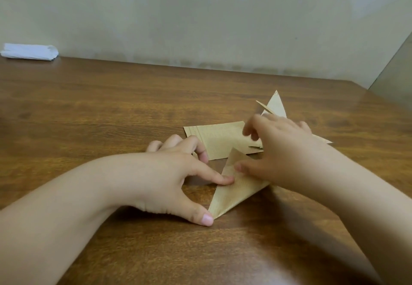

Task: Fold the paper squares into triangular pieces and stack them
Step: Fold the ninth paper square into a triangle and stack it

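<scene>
While the left hand pins the folded triangle with outstretched forefinger and thumb (steadying its crease), the right hand presses flat-thumbed, other fingers loosely curled.

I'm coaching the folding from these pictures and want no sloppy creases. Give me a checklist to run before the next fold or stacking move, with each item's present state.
1. Tan folded paper triangle lies flat on the brown wooden table: ok.
2. Left hand steadies it, index finger on its left edge, thumb at its near corner: ok.
3. Right hand thumb presses its upper part: ok.
4. Crease fully sharp: cannot tell.
5. Flat tan paper sheet ready behind: ok.
6. Finished tan triangles neatly stacked: not ok, corners splay.
</scene>
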A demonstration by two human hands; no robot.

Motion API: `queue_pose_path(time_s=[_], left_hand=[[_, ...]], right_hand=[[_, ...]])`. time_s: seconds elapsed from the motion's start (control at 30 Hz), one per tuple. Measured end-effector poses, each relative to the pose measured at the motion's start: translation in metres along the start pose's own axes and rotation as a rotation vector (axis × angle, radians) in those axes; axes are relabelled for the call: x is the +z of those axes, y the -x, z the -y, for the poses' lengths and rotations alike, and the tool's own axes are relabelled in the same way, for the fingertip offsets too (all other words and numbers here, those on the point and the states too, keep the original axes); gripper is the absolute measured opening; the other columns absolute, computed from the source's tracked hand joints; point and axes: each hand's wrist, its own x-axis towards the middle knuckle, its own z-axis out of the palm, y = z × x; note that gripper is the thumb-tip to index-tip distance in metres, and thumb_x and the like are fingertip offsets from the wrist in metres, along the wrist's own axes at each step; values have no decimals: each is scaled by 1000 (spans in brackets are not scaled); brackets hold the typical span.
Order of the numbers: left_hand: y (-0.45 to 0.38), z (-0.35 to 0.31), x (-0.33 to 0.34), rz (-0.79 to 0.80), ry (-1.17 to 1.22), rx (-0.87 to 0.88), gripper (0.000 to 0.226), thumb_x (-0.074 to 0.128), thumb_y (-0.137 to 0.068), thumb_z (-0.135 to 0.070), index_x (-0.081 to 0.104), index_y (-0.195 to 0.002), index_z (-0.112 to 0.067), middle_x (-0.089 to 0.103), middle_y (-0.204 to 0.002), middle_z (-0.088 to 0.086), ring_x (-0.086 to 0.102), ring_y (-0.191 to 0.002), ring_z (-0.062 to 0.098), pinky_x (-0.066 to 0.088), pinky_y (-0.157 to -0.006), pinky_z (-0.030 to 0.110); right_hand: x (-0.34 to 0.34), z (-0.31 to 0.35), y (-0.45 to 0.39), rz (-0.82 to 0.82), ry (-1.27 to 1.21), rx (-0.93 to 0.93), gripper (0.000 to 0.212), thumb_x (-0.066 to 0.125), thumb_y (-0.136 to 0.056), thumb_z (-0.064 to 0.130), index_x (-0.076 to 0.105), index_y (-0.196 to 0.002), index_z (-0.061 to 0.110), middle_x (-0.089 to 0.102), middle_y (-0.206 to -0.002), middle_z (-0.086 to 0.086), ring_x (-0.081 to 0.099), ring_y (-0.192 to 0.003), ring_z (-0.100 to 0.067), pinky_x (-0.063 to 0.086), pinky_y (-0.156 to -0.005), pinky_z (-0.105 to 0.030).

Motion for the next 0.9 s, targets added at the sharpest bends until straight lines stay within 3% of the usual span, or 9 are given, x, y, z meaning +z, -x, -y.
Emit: queue_pose_path(time_s=[0.1,0.17,0.23,0.3,0.4,0.53,0.7,0.9], left_hand=[[0,1,0,-19,-16,13,56,60,-68,-70,26,-111,-82,17,-109,-30,16,-101,1,22,-78,14],[0,1,1,-25,-15,10,57,61,-68,-70,27,-112,-81,16,-109,-30,16,-102,3,22,-79,17],[0,1,2,-25,-16,11,57,61,-68,-69,27,-112,-81,15,-109,-30,15,-102,3,21,-80,19],[0,0,1,-25,-23,16,57,61,-68,-69,27,-112,-81,15,-109,-30,15,-100,1,20,-84,19],[0,0,0,-27,-28,23,57,61,-69,-69,27,-112,-82,15,-109,-30,14,-96,-2,21,-81,15],[0,0,1,-17,-13,10,57,61,-68,-69,26,-110,-83,14,-110,-31,14,-103,1,19,-85,20],[0,0,0,-22,-29,20,55,60,-69,-69,27,-111,-82,14,-109,-31,14,-93,-4,16,-78,8],[1,-1,-1,-13,-11,9,56,62,-68,-69,27,-110,-83,15,-112,-31,15,-106,1,21,-80,14]], right_hand=[[3,2,13,-135,-51,54,40,52,-81,61,45,-107,31,44,-101,16,45,-99,-8,31,-83,-26],[7,2,18,-30,-131,111,32,51,-83,60,54,-98,31,52,-92,17,50,-85,-4,40,-70,-23],[12,1,19,71,-245,157,26,55,-84,56,59,-84,31,57,-80,13,52,-70,-2,39,-57,-21],[17,-2,18,97,-310,164,24,58,-85,51,60,-77,29,59,-73,10,53,-63,-3,36,-52,-21],[21,-5,18,93,-342,161,21,60,-86,46,61,-75,28,59,-70,9,52,-60,-3,35,-51,-19],[23,-5,19,70,-332,142,20,59,-87,45,59,-75,28,58,-72,10,50,-61,-2,32,-51,-19],[23,-5,20,56,-327,128,19,59,-87,45,59,-76,29,58,-73,10,49,-62,-1,32,-50,-17],[23,-5,21,52,-336,122,19,60,-86,45,60,-76,29,57,-71,10,50,-61,-1,31,-50,-17]])
